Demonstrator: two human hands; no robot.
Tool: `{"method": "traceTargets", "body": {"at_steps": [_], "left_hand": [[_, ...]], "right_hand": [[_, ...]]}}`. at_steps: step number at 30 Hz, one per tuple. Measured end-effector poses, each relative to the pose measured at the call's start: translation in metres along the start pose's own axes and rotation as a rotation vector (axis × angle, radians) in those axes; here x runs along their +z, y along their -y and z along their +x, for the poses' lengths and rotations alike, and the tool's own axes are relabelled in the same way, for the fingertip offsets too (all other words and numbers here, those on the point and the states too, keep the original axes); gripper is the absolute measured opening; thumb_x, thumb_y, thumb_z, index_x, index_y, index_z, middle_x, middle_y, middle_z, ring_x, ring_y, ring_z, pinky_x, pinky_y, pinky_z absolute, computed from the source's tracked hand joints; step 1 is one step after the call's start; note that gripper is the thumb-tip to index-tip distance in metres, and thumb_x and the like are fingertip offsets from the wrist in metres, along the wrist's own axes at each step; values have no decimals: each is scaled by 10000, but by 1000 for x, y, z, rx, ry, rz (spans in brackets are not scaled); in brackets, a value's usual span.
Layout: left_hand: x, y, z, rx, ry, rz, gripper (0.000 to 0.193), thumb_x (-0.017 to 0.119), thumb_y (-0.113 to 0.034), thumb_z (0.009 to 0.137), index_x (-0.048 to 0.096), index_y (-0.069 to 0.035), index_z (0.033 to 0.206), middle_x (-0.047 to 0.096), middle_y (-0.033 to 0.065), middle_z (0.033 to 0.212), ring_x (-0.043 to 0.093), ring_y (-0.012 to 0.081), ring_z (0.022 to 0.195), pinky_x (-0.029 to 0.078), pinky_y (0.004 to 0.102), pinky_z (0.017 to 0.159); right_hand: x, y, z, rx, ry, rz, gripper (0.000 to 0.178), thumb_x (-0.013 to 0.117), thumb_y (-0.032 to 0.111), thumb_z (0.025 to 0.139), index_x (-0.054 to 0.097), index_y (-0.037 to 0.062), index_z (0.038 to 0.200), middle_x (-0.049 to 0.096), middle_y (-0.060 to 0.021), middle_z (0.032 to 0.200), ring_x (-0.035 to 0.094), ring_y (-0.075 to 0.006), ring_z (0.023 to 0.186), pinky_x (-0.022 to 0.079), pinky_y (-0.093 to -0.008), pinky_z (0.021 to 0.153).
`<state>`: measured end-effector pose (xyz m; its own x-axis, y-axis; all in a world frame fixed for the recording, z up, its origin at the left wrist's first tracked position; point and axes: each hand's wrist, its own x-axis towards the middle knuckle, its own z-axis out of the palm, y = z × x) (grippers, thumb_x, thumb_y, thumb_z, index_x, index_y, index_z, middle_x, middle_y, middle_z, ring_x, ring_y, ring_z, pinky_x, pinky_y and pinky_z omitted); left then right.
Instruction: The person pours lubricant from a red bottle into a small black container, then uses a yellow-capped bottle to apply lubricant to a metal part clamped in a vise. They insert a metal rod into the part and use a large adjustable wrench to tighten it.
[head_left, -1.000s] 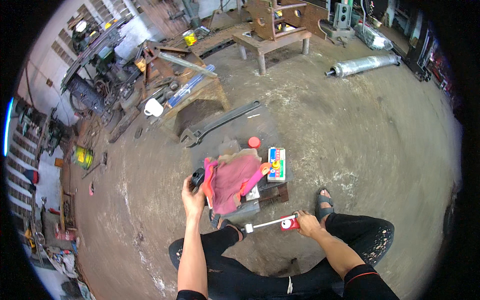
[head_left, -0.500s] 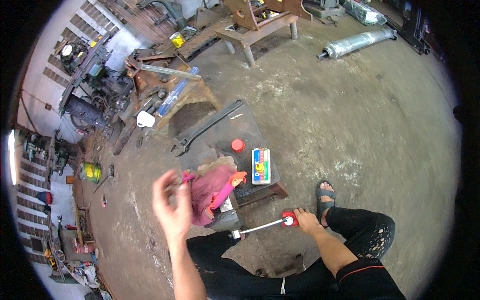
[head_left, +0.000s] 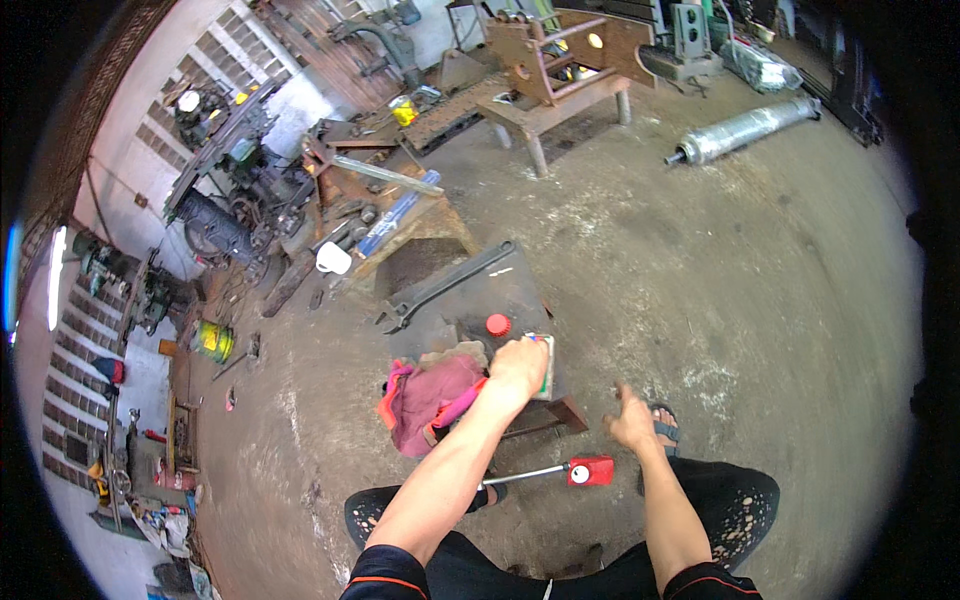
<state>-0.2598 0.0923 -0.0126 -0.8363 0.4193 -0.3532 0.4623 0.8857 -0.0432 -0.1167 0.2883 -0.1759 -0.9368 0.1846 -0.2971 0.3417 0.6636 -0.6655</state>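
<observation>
My left hand (head_left: 520,368) is closed over the top of a rectangular container (head_left: 549,378) with a colourful label. It hides most of the container and the yellow part on top. A red round cap (head_left: 498,325) sits just behind that hand on the low dark metal table (head_left: 522,288). Left of my left forearm lies a crumpled maroon cloth (head_left: 430,395) with pink and orange edging. Over the floor to the right, my right hand (head_left: 632,420) is empty, its fingers apart. Below it rests a red block (head_left: 590,471) with a white round part, joined to a metal rod (head_left: 525,476).
A large open-end wrench (head_left: 450,285) lies along the table's far side. Beyond it stand a rusty bench (head_left: 450,225) with a blue long box (head_left: 400,215) and a white mug (head_left: 333,259). A metal cylinder (head_left: 745,130) lies on the floor at the far right.
My left hand has gone from above the cloth to the container and closed on it. My right hand has let go of the red block and moved up. The whole view has shifted.
</observation>
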Motion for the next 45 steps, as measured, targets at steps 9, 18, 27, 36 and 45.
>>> {"method": "traceTargets", "body": {"at_steps": [9, 18, 27, 36, 45], "left_hand": [[-88, 15, -64, 177, -431, -278, 250, 698, -52, 838, 693, 5, 1081, 739, 256, 1093, 740, 442, 1029, 619, 485, 874], [-37, 212, -182, -472, -633, -624, 254, 728, -29, 858, 756, -35, 1110, 720, 138, 1026, 751, 255, 941, 597, 386, 856], [40, 213, -173, -276, -716, -898, 308, 718, -44, 864, 726, -13, 1171, 691, 196, 1097, 722, 350, 1048, 578, 436, 924], [57, 206, -166, -232, -749, -804, 268, 753, -33, 886, 726, -6, 1151, 727, 178, 1114, 736, 343, 1027, 574, 432, 915], [49, 201, -170, -311, -712, -881, 271, 815, -95, 884, 708, 37, 1095, 748, 231, 1088, 747, 392, 1017, 585, 460, 880]], "right_hand": [[-90, 148, 75, -353, -176, 91, 539, 803, 163, 869, 649, 104, 1383, 716, -189, 1251, 680, -404, 1187, 558, -506, 1010], [-20, 252, 133, -666, 131, -552, 485, 866, 248, 816, 744, 149, 1274, 680, -164, 1280, 649, -412, 1233, 585, -517, 1002], [-24, 241, 139, -579, -58, -432, 519, 850, 236, 766, 721, 62, 1239, 682, -236, 1208, 685, -434, 1144, 577, -525, 998], [-75, 36, 5, -122, -69, -463, 480, 841, 168, 759, 729, 34, 1206, 727, -220, 971, 738, -400, 883, 597, -468, 770], [65, 2, -92, -436, 287, -500, 446, 840, 157, 796, 656, -34, 1155, 701, -288, 1121, 682, -484, 1095, 553, -529, 969]]}}
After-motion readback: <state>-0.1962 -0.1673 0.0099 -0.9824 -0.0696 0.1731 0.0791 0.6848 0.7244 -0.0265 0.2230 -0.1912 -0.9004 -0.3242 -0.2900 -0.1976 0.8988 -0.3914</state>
